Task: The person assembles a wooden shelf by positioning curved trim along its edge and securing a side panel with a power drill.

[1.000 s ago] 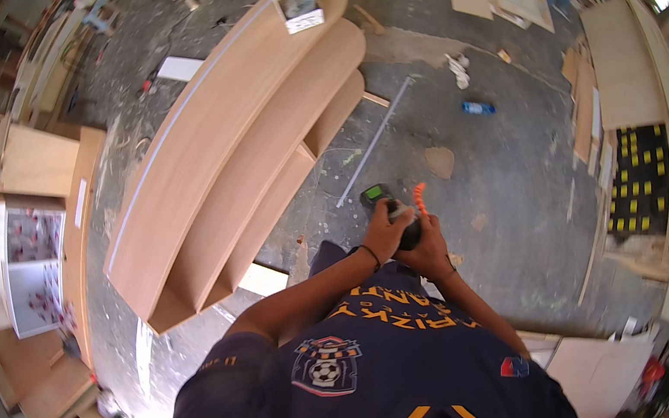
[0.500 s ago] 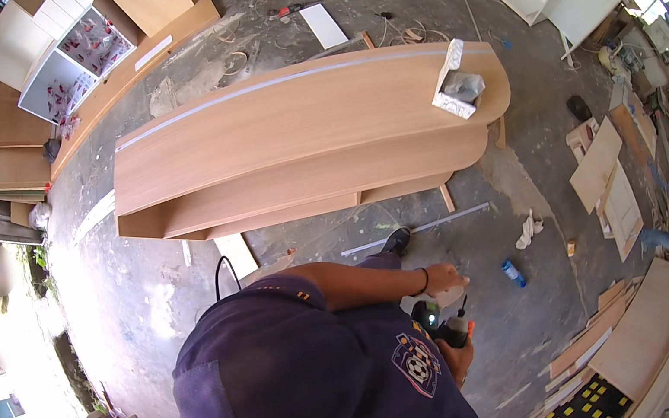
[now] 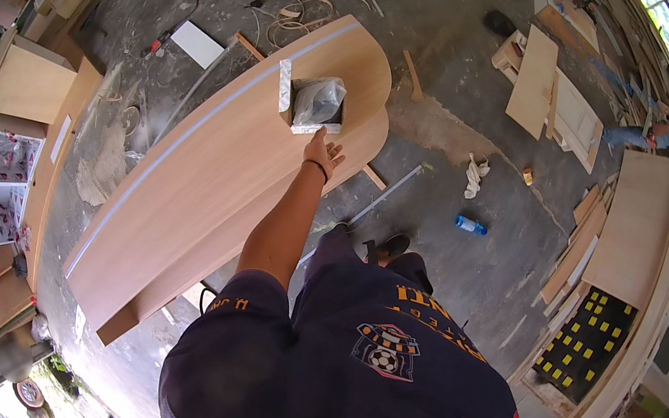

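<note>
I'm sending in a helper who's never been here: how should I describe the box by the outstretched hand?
Find the long wood-coloured cabinet with a rounded end. On its upper face, near that end and just beyond the left hand, sits a small open box. A pale flap juts from its left and crumpled clear plastic shows inside, unlike the flat white board beyond the cabinet.

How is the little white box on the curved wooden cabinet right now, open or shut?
Open: the white box has its lid folded back, uncovering translucent plastic wrapping.
</note>
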The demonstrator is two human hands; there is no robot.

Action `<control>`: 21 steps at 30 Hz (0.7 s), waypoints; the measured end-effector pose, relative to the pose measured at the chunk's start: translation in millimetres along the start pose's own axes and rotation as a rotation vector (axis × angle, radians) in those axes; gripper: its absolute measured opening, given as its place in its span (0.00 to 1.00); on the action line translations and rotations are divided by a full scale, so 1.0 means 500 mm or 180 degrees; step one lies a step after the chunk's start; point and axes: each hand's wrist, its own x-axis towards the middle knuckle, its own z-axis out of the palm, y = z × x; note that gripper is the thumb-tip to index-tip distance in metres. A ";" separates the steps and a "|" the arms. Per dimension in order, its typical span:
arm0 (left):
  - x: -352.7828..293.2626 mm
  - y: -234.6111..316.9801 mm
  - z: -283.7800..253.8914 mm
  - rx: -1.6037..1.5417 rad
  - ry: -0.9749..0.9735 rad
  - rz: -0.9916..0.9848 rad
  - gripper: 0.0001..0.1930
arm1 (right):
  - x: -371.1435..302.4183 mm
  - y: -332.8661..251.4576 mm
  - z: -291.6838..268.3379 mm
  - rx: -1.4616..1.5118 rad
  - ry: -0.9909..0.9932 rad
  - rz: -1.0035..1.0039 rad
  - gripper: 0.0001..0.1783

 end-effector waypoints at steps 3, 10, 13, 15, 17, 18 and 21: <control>0.043 0.007 0.032 -0.0263 0.0389 0.0237 0.23 | 0.108 -0.042 -0.019 0.0029 -0.0108 -0.0005 0.25; 0.086 0.009 0.060 0.0249 0.1334 0.0772 0.15 | 0.442 -0.215 -0.103 -0.0133 -0.0515 -0.0353 0.26; 0.093 0.013 0.026 0.0011 0.1368 0.0568 0.14 | 0.575 -0.305 -0.138 -0.0213 -0.0681 -0.0508 0.27; 0.074 0.004 0.053 -0.0007 0.1537 0.0576 0.15 | 0.657 -0.358 -0.164 -0.0204 -0.0675 -0.0539 0.27; 0.067 -0.008 0.056 -0.0047 0.1693 0.0500 0.17 | 0.723 -0.413 -0.188 -0.0183 -0.0662 -0.0545 0.27; 0.053 -0.016 0.050 -0.0087 0.1741 0.0516 0.17 | 0.749 -0.438 -0.193 -0.0170 -0.0669 -0.0531 0.28; 0.047 -0.039 0.079 -0.0181 0.1749 0.0770 0.18 | 0.822 -0.506 -0.216 -0.0039 -0.0572 -0.0411 0.28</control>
